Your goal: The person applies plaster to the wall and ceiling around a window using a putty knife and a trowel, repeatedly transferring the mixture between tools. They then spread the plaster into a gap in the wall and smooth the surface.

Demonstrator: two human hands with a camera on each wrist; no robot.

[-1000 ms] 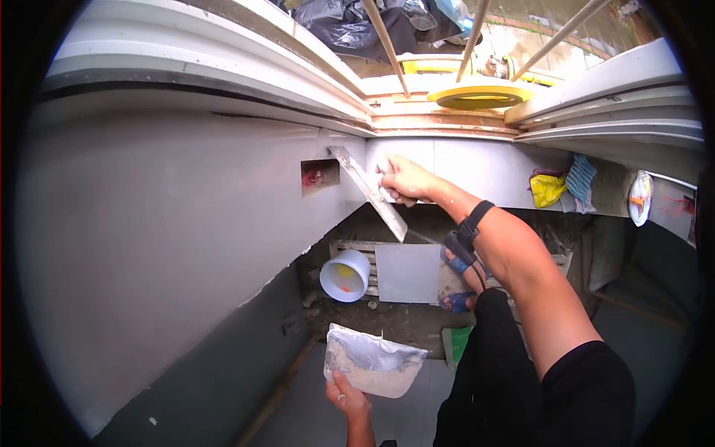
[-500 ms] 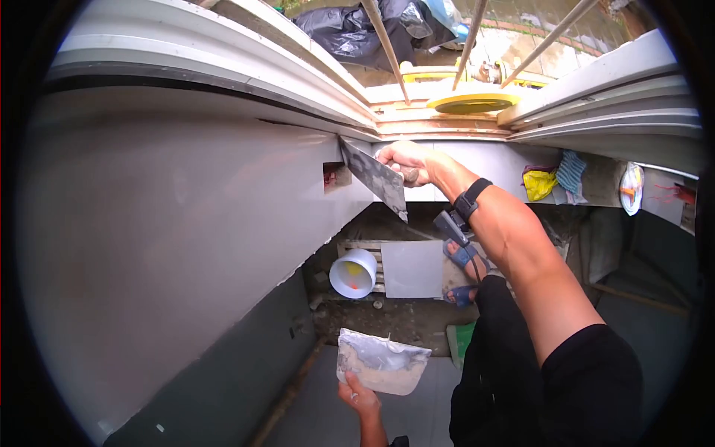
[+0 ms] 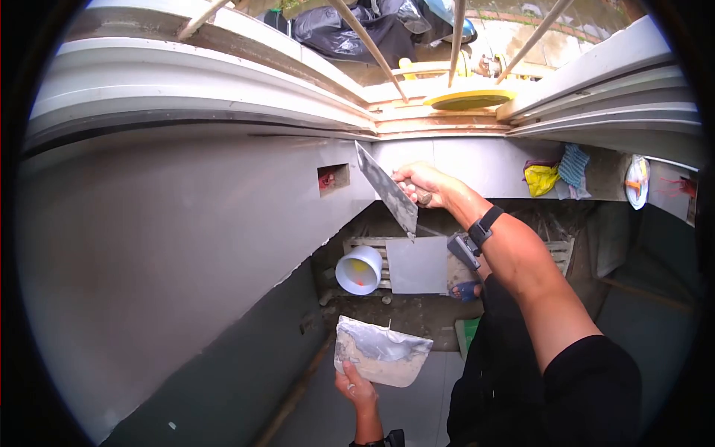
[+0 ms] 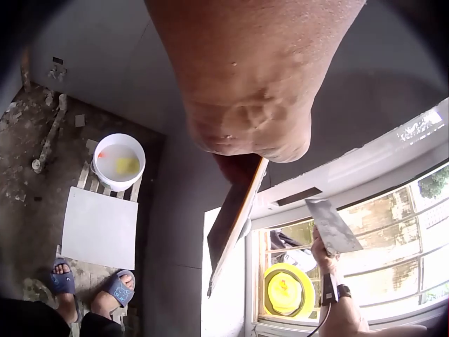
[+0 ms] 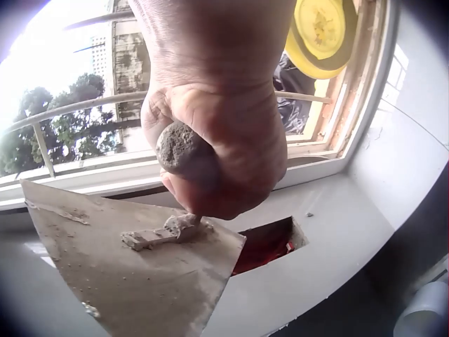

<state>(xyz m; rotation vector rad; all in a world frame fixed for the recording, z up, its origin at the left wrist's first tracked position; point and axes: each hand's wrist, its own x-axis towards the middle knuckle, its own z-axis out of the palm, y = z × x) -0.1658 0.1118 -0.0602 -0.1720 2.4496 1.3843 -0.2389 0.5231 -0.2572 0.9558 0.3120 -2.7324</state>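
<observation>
My right hand (image 3: pixel 426 186) grips the round handle (image 5: pixel 184 149) of a flat metal trowel (image 3: pixel 387 186). The blade is held near the wall corner, beside the cut-out box (image 3: pixel 333 179) with red wires; whether it touches the wall I cannot tell. In the right wrist view the trowel (image 5: pixel 133 260) shows smears and crumbs of paste. Lower down, my left hand (image 3: pixel 356 386) holds a pale board (image 3: pixel 383 371) by its near left edge, thumb on top, with grey-white paste (image 3: pixel 380 344) along the far side. The left wrist view shows that board (image 4: pixel 237 221) edge-on.
Below stand a white bucket (image 3: pixel 359 270) and a square tile (image 3: pixel 417 265) on slats. A yellow round object (image 3: pixel 469 99) lies by the barred window. Yellow and blue cloths (image 3: pixel 542 179) rest on the ledge at right. Sandalled feet (image 4: pixel 118 289) stand near the tile.
My right hand has drawn the trowel slightly right and down, away from the wire box. The trowel has turned from a thin edge to showing its face. My left hand keeps the board.
</observation>
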